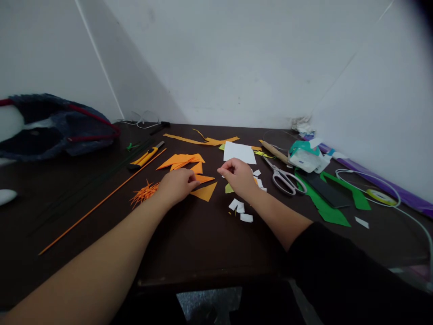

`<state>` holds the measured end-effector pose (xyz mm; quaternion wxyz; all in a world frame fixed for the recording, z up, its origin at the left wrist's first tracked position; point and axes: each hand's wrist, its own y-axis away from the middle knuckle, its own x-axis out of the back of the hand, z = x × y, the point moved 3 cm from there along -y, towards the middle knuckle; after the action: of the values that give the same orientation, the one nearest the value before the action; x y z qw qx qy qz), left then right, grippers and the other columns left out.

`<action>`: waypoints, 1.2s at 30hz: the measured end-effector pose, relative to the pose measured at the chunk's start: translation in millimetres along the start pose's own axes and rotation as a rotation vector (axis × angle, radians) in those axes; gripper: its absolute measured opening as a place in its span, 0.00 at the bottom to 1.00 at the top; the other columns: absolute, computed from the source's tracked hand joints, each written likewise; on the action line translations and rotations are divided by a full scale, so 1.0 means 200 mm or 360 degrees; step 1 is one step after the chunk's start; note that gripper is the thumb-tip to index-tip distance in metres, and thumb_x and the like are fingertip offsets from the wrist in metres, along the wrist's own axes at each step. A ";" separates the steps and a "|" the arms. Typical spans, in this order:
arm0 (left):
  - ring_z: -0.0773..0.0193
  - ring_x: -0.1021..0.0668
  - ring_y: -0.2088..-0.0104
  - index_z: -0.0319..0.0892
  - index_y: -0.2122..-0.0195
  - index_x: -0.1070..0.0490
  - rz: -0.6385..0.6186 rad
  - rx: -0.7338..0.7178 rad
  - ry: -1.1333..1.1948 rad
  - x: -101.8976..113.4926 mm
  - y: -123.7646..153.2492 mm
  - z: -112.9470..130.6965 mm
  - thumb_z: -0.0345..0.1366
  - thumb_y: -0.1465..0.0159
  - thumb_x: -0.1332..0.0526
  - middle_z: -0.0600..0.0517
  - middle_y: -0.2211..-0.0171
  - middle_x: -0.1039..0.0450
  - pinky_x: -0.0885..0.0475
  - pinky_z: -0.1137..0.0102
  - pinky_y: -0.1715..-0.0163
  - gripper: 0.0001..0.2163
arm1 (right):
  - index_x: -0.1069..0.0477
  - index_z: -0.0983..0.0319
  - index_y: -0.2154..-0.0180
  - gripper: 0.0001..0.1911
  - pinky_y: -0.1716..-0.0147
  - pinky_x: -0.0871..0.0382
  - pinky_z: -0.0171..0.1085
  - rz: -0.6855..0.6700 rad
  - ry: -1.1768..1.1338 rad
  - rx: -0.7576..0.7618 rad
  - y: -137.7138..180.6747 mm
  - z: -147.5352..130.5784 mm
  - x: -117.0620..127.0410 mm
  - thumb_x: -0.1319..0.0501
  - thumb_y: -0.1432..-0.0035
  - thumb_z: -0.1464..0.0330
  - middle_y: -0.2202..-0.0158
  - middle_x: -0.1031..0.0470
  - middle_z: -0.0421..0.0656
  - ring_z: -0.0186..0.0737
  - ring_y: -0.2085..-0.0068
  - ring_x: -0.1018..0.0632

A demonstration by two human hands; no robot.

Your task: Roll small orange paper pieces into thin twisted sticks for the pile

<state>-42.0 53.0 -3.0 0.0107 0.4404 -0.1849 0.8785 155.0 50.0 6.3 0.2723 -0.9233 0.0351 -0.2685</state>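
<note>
My left hand [177, 184] is low over the table with its fingers curled together, right beside cut orange paper pieces [204, 192]. Whether one of them is pinched in it, I cannot tell. Further back lie more folded orange pieces [181, 160], and a bundle of thin orange strips [145, 194] is next to my left wrist. My right hand [238, 176] has thumb and forefinger pressed together; anything between them is too small to make out. Small white paper pieces [237, 206] and a yellow-green scrap [229, 188] lie around it, with a white sheet [239, 152] just behind.
A yellow utility knife [146, 156] and a long orange stick [104, 199] lie on the left. Scissors [284, 178], green paper [326, 207], a dark flat object [324, 189], a tissue pack [306, 158] and a white cable [399, 198] are on the right. A wall [230, 67] stands behind.
</note>
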 end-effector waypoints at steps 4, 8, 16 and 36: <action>0.62 0.34 0.76 0.45 0.82 0.30 -0.0046 -0.0159 -0.0083 -0.05 0.02 0.06 0.40 0.54 0.34 0.51 0.78 0.34 0.46 0.71 0.76 0.08 | 0.37 0.60 0.77 0.09 0.76 0.43 0.34 -0.0079 -0.0006 0.0010 -0.01 0.01 -0.01 0.43 0.49 0.64 0.80 0.36 0.36 0.33 0.77 0.36; 0.57 0.32 0.71 0.45 0.80 0.29 -0.0089 -0.0178 -0.0152 -0.09 0.02 0.07 0.39 0.56 0.33 0.50 0.76 0.34 0.45 0.70 0.74 0.07 | 0.37 0.61 0.77 0.11 0.77 0.44 0.33 -0.0097 -0.0169 -0.0072 -0.01 0.03 -0.02 0.46 0.47 0.62 0.81 0.38 0.36 0.32 0.78 0.37; 0.63 0.34 0.76 0.44 0.81 0.33 -0.0186 -0.0142 0.0016 -0.12 0.01 0.09 0.34 0.51 0.38 0.53 0.79 0.34 0.47 0.71 0.75 0.04 | 0.37 0.61 0.74 0.10 0.78 0.40 0.33 -0.0358 -0.1211 -0.0384 0.02 0.01 -0.08 0.46 0.47 0.62 0.77 0.37 0.38 0.30 0.78 0.36; 0.69 0.30 0.75 0.40 0.69 0.30 0.0200 0.0510 0.1475 -0.07 0.05 0.16 0.36 0.48 0.39 0.55 0.75 0.32 0.36 0.73 0.74 0.07 | 0.29 0.60 0.71 0.04 0.67 0.32 0.38 -0.0198 -0.1058 -0.0364 0.07 -0.03 -0.08 0.38 0.53 0.67 0.73 0.28 0.39 0.33 0.73 0.28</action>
<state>-11.2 35.9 1.1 -0.0291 -0.0125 -0.0495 0.9983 139.3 38.6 -4.4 0.1468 -0.9851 -0.0817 0.0364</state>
